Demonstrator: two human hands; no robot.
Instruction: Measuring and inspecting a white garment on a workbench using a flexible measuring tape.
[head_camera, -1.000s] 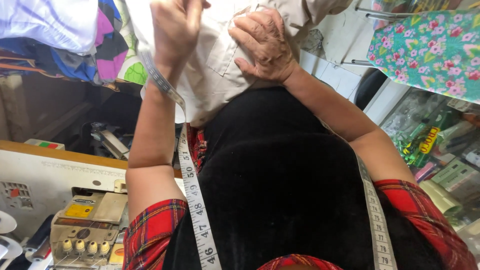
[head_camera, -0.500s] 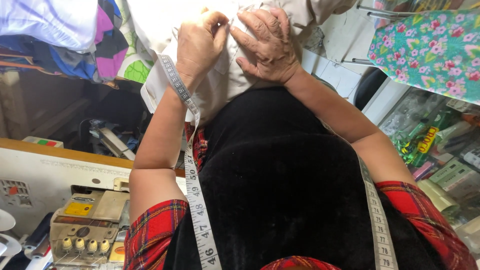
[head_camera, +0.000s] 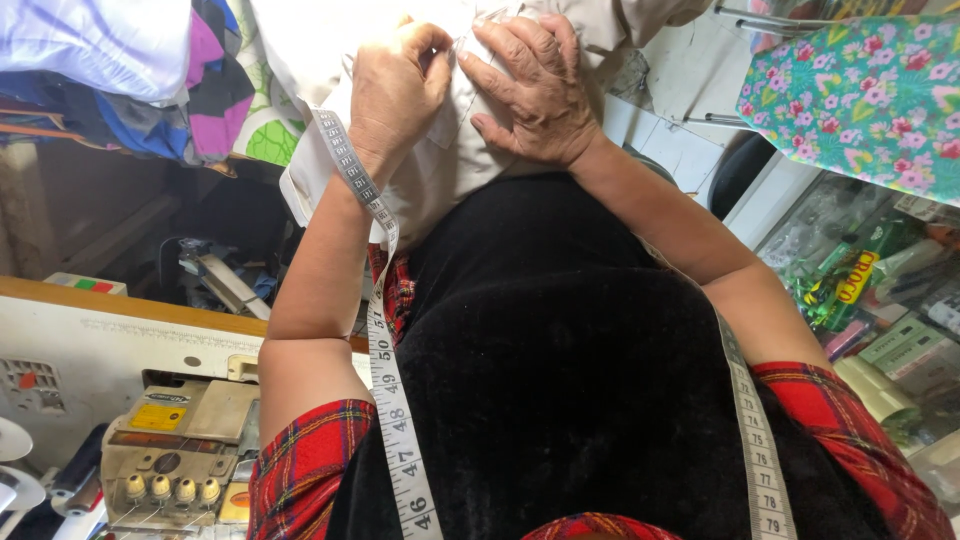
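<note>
Your two hands sit close together on the pale beige garment (head_camera: 440, 170), which lies across your lap above the black velvet apron (head_camera: 560, 360). Your left hand (head_camera: 395, 90) is curled, thumb and forefinger pinched on a fold of the cloth. Your right hand (head_camera: 535, 90) lies just beside it, fingers spread and pressing flat on the same cloth, fingertips nearly meeting the left.

The garment runs lengthwise away from you, its near edge tucked against the apron and its far end passing out of view at the top; a corner hangs off to the left of your left wrist.

A white measuring tape (head_camera: 385, 370) hangs round your neck. One strand crosses your left wrist and runs down the left of the apron, the other runs down its right.

Left of the apron stands a cream sewing machine (head_camera: 80, 350) with a thread-spool unit (head_camera: 175, 450). Right of the apron hangs a floral fabric (head_camera: 860, 90) over packaged goods (head_camera: 880, 290).
</note>
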